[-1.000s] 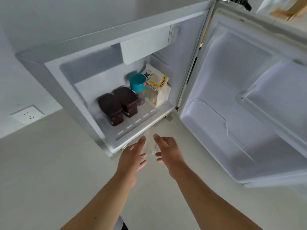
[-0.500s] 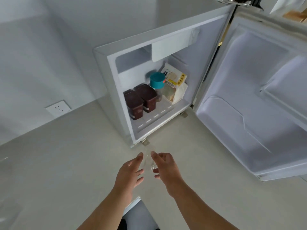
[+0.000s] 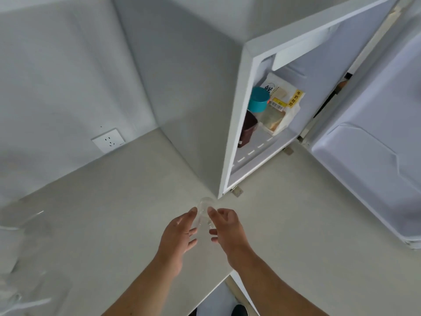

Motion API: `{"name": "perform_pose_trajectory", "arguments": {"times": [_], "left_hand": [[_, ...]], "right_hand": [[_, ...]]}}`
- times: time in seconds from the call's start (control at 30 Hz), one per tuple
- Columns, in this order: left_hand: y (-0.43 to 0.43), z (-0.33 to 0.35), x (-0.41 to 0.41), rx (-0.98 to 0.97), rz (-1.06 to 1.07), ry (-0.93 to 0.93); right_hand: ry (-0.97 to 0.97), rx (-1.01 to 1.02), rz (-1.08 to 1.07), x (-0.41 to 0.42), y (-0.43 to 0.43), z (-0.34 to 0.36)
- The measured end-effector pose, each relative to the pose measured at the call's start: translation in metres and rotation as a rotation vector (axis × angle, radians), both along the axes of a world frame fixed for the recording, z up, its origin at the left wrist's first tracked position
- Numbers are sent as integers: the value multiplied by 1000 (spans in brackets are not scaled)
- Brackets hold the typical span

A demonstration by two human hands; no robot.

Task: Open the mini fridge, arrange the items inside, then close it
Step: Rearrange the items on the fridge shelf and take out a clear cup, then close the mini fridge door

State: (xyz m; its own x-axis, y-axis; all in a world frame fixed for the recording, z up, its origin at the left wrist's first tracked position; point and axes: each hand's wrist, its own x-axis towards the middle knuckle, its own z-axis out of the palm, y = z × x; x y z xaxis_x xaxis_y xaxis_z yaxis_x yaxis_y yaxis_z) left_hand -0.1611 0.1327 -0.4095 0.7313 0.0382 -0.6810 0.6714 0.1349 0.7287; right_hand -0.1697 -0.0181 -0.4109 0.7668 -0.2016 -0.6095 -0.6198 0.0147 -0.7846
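The white mini fridge [image 3: 234, 124] stands on the counter at the upper right with its door [image 3: 376, 137] swung wide open to the right. Inside I see a teal-lidded jar [image 3: 258, 99], a dark brown container [image 3: 247, 128] and a bag of sliced bread [image 3: 281, 106]. In front of the fridge's left corner, my left hand [image 3: 180, 233] and my right hand [image 3: 224, 226] hold a small clear glass cup [image 3: 203, 213] between them, above the counter.
A wall socket [image 3: 109, 140] sits low on the left wall. Clear plastic or glass items [image 3: 25, 242] lie blurred at the far left of the pale counter [image 3: 109, 201]. The counter's front edge runs below my arms, with floor and a dark shoe [image 3: 239, 310] beneath.
My view has swung left, so the fridge now sits at the upper right. Both hands have drawn back from the fridge opening with the clear cup between them.
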Motion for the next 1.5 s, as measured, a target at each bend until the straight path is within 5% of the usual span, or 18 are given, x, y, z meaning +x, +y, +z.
{"name": "perform_pose_trajectory", "arguments": {"times": [0.73,1.0,1.2,1.5], "left_hand": [[17,-19,58,87,-82,-27],[9,29,39,665,-217,-344],[-55,87,17,619,-592,-558],[-140,213,37,640,-716,-1002]], "right_hand": [[3,-119,-85,42,27,-17],[-86,-376,34,17,-16,17],[-306,-655,76,-2,-80,84],[-581,-936,76,-4,-163,217]]}}
